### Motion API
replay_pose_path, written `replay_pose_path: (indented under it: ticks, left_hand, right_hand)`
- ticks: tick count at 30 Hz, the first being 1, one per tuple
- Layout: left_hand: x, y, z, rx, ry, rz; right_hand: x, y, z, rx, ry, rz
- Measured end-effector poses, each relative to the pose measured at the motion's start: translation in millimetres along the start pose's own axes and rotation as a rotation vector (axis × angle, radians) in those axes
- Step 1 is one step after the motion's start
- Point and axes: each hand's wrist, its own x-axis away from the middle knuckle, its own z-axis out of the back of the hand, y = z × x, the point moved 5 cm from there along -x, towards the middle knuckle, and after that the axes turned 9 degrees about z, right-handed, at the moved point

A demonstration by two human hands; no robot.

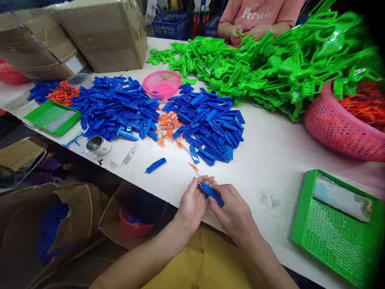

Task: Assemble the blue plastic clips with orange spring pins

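Observation:
My left hand (192,202) and my right hand (233,210) meet at the near edge of the white table (270,168). Both pinch one blue plastic piece (212,193) with a small orange part at its left end. The fingers of both hands are closed round it. Just beyond lie a loose orange part (193,165) and a single blue piece (155,165). Further back are two heaps of blue pieces (207,124) (116,106) with orange parts (168,126) scattered between them.
A green tray (337,233) sits at the right, another green tray (52,117) at the left. A small pink basket (161,83), a large pink basket (339,128), a heap of green plastic frames (285,64), cardboard boxes (99,32) and a metal cup (98,145) stand around. Another person's hands (240,36) work across the table.

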Motion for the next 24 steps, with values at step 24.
replay_pose_path:
  ticks: [24]
  left_hand:
    - [10, 4, -11.7, -0.292, -0.243, -0.186]
  right_hand:
    - [2, 19, 3, -0.386, -0.006, -0.306]
